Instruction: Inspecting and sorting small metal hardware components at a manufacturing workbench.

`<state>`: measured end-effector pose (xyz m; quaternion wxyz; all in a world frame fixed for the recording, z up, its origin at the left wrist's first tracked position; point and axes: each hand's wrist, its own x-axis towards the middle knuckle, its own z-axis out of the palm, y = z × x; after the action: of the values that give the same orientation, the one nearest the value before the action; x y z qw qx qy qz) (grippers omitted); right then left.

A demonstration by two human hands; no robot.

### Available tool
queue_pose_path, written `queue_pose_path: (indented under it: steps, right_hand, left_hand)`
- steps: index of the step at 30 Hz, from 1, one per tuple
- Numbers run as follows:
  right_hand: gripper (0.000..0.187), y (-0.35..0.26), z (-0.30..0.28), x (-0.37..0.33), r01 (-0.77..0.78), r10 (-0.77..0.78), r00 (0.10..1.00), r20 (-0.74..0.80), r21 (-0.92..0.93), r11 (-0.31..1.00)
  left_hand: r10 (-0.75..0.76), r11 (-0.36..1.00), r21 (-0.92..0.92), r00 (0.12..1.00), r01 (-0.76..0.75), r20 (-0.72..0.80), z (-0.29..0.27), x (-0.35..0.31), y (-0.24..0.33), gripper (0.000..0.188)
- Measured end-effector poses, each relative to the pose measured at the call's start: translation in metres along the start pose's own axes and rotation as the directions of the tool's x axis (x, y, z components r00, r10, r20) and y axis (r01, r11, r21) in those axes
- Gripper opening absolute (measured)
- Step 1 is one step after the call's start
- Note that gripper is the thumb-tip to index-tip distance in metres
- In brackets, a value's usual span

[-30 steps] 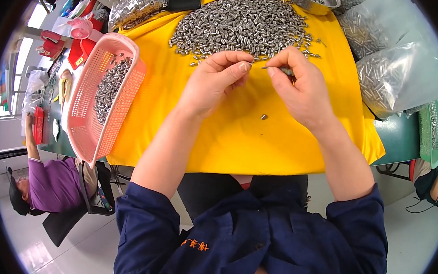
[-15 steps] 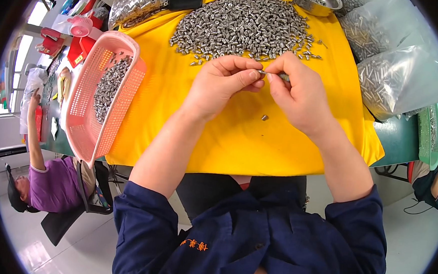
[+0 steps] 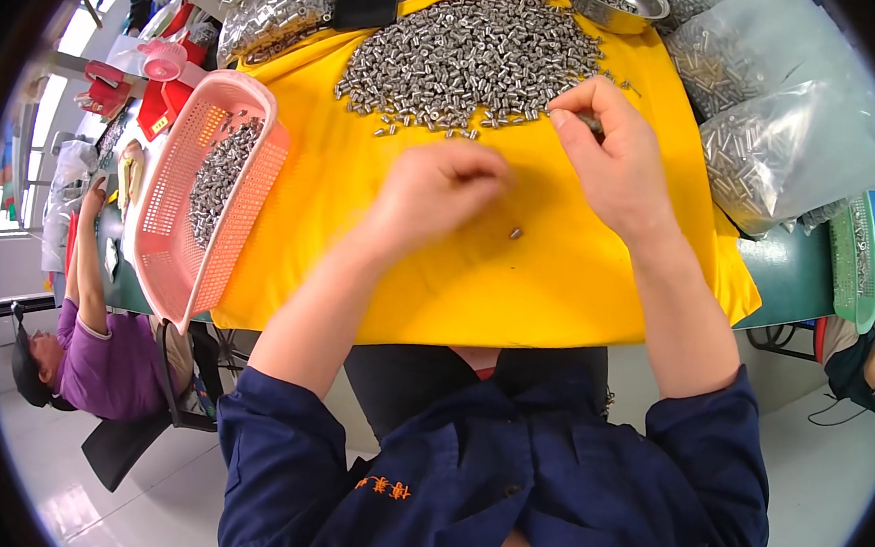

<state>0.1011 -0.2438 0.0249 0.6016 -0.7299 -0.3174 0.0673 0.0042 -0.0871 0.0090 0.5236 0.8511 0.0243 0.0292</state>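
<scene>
My left hand (image 3: pixel 436 195) is over the yellow cloth, smeared by motion, and whether its curled fingers hold anything is hidden. At the near right edge of a large pile of small metal cylindrical parts (image 3: pixel 461 59), my right hand (image 3: pixel 613 154) has its thumb and forefinger pinched together. What is between those fingertips is too small to make out, and the other fingers curl into the palm. A single metal part (image 3: pixel 516 233) lies on the yellow cloth (image 3: pixel 436 299) between my forearms. More such parts sit in a pink perforated basket (image 3: pixel 176 258) to the left.
Clear plastic bags of metal parts (image 3: pixel 765 158) stand at the right, with more bags (image 3: pixel 278 13) at the far left. A steel bowl (image 3: pixel 624 9) is behind the pile. A green basket (image 3: pixel 856 264) is farther right. A person in purple (image 3: pixel 116 364) sits at the left.
My hands were fingertip to fingertip around a small metal part and are now apart. The left has moved down and left; the right has gone up to the pile's edge.
</scene>
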Motion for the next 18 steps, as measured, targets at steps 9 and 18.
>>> queue_pose_path:
  steps: [9, 18]
  right_hand:
    - [0.005, -0.005, 0.000, -0.002, 0.055, -0.056, 0.998, 0.008, 0.035, 0.998]
    - [0.005, -0.005, 0.000, -0.002, 0.033, -0.034, 0.999, 0.012, 0.078, 0.996]
  left_hand:
    - [0.201, 0.890, 0.437, 0.971, -0.128, -0.126, -0.016, 0.012, 0.003, 0.015]
    - [0.177, 0.769, 0.630, 0.983, -0.109, -0.046, -0.018, 0.034, -0.008, 0.012]
